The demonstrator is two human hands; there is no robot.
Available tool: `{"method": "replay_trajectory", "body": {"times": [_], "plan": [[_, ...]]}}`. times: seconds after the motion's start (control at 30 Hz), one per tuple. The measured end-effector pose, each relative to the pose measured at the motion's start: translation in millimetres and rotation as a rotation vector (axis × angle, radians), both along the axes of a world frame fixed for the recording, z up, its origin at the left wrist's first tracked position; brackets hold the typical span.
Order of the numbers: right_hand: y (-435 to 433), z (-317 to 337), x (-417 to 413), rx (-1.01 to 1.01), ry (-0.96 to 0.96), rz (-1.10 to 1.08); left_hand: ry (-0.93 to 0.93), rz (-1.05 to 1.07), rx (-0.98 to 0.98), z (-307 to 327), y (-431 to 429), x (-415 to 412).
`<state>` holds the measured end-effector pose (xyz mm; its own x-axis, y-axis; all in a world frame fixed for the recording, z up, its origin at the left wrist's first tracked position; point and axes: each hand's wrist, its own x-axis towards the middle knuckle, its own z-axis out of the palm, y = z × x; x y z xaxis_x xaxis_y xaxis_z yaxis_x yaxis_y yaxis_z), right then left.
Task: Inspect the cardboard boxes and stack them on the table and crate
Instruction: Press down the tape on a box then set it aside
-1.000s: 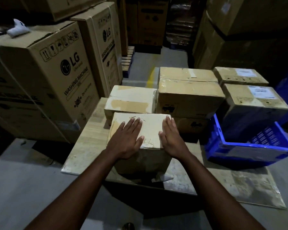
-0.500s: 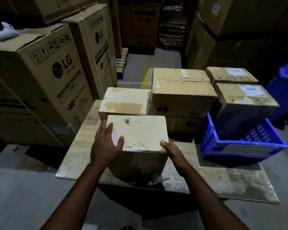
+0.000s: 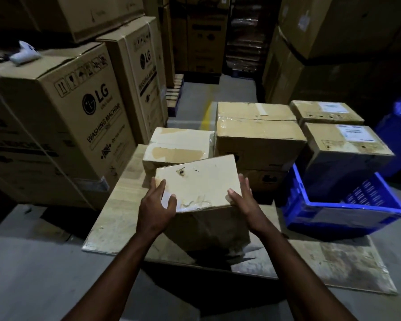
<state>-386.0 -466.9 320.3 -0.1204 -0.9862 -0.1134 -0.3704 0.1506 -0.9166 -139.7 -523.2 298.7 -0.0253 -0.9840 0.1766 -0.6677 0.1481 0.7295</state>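
I am gripping the small cardboard box (image 3: 199,181) between my left hand (image 3: 156,205) and right hand (image 3: 243,201), thumbs over its top, holding it tilted to check its sides.

Dim warehouse, weak light from overhead: brightest on top of nearest cardboard box (image 3: 196,181) & wooden table (image 3: 116,218). Far aisle (image 3: 218,93), R-hand stacks (image 3: 333,54) go near black. Heavy shadow under table. Edges bowed by wide-angle lens; detail soft, grainy.

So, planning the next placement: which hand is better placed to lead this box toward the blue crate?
Likely right: the right hand holds the box on the side nearest the blue crate; the left hand grips the opposite corner.
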Motion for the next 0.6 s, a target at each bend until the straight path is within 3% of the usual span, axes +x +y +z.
{"method": "replay_trajectory", "body": {"times": [0.13,0.27,0.37,0.43,0.53,0.6], "plan": [[-17.9,29.9,-7.7,-0.076,0.187,0.045,0.127,-0.079,0.117,-19.9,3.3,-9.3],[-27.4,42.8,4.8,0.008,0.373,0.096,0.17,-0.29,0.344,-59.2,14.5,-16.2],[-27.4,36.5,25.0,0.027,0.498,0.095,0.222,-0.284,0.445,-76.6,22.6,-15.1],[-27.1,28.0,39.2,0.001,0.535,0.07,0.276,-0.223,0.511,-77.6,22.8,-12.8],[-29.3,10.7,58.8,-0.034,0.528,0.039,0.497,-0.204,0.669,-68.9,16.2,-12.6],[-29.2,-8.4,66.1,-0.031,0.5,0.077,0.612,-0.249,0.659,-59.7,6.2,-17.5]]}}
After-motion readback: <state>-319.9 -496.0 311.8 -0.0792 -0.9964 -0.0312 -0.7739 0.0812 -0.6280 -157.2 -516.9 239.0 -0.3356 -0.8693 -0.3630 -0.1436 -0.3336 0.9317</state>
